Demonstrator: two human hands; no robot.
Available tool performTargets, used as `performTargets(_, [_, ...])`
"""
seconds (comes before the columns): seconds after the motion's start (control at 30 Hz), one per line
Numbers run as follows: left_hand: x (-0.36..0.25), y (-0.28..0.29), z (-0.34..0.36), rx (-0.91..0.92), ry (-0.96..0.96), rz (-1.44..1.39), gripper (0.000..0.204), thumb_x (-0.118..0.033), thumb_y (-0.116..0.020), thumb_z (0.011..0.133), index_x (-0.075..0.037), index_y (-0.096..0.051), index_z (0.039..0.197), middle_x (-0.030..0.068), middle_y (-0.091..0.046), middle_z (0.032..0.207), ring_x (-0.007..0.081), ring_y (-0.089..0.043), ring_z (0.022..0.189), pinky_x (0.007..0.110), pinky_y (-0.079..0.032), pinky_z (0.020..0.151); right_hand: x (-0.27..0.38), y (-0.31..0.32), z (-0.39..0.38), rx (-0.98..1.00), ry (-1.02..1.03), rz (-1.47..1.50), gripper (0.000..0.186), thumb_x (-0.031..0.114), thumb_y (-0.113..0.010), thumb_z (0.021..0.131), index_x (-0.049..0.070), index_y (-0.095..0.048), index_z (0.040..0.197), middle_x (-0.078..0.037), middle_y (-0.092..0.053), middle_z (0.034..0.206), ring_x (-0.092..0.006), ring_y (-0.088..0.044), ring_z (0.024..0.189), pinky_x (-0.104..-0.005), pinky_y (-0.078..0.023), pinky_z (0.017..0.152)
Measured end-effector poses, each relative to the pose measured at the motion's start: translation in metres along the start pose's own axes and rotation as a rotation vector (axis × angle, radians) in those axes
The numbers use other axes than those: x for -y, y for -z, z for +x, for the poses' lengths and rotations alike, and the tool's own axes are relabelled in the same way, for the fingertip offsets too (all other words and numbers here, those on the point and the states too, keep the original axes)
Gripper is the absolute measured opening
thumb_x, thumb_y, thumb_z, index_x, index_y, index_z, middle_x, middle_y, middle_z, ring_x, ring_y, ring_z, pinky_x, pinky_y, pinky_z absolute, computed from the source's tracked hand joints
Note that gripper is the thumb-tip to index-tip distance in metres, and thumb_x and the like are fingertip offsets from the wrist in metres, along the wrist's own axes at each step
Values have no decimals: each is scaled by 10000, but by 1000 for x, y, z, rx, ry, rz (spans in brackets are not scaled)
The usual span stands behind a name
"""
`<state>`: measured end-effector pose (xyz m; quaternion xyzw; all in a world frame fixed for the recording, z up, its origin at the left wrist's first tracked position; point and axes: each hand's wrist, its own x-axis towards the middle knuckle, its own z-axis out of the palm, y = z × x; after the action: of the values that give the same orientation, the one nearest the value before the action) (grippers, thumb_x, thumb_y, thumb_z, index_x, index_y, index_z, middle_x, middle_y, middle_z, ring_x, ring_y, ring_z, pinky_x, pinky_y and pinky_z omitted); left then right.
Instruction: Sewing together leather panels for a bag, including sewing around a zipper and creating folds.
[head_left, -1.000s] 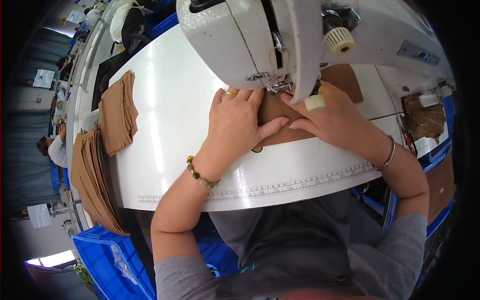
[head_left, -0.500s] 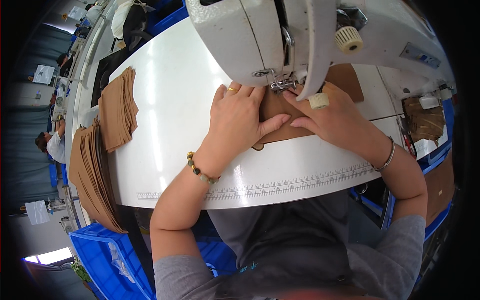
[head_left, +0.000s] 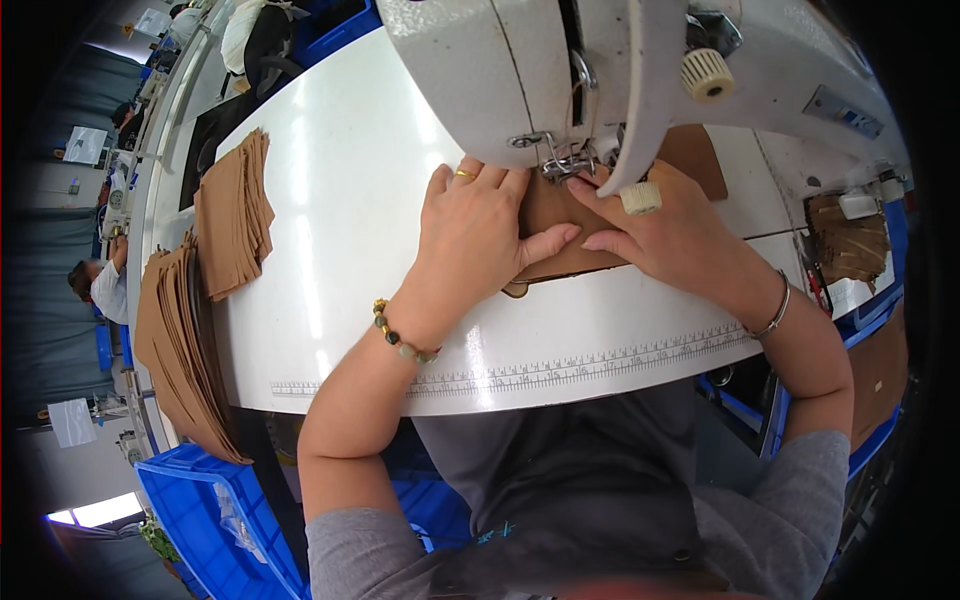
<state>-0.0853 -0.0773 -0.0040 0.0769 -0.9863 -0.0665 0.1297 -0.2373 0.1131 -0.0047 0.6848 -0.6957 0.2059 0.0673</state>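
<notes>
My left hand (head_left: 480, 220) lies on a brown flat piece (head_left: 562, 259), fingers spread, tips beside the sewing machine's presser foot (head_left: 568, 166) and thumb pointing right. My right hand (head_left: 660, 225) rests on the same piece under the needle area, fingers stretched forward, index tip at the foot and thumb facing my left one. The white machine head (head_left: 470, 70) hangs over both hands and hides some right fingers. The piece lies on the white table (head_left: 340, 200), its near edge just below my thumbs.
Two stacks of brown pieces (head_left: 230, 215) (head_left: 185, 350) lie at the table's left. More brown pieces (head_left: 845, 240) sit at the right beside red-handled tools (head_left: 815, 280). Blue crates (head_left: 210, 520) stand below. A co-worker in white (head_left: 108, 290) works at a bench far left.
The view has shifted slightly, with the machine head appearing higher and further right. Both my hands stay on the brown piece, edged very slightly forward, fingers in much the same pose.
</notes>
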Motion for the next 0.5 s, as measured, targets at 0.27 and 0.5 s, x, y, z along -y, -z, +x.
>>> performTargets(0.27, [-17, 12, -16, -197, -52, 154, 565, -472, -782, 852, -8, -725, 1171, 117, -734, 1063, 303, -664, 993, 403, -485, 962, -17, 10, 6, -65, -160, -145, 386, 297, -701, 924, -14, -725, 1153, -142, -726, 1116, -299, -666, 1115, -451, -440, 1130])
performTargets(0.5, [-32, 16, -24, -169, -121, -9, 491, -301, -824, 833, -14, -714, 1217, 128, -719, 1238, 289, -685, 1079, 372, -561, 906, 37, 18, -21, 85, 138, -337, 364, 207, -796, 759, -90, -724, 957, -237, -716, 926, -348, -697, 942, -512, -507, 1042])
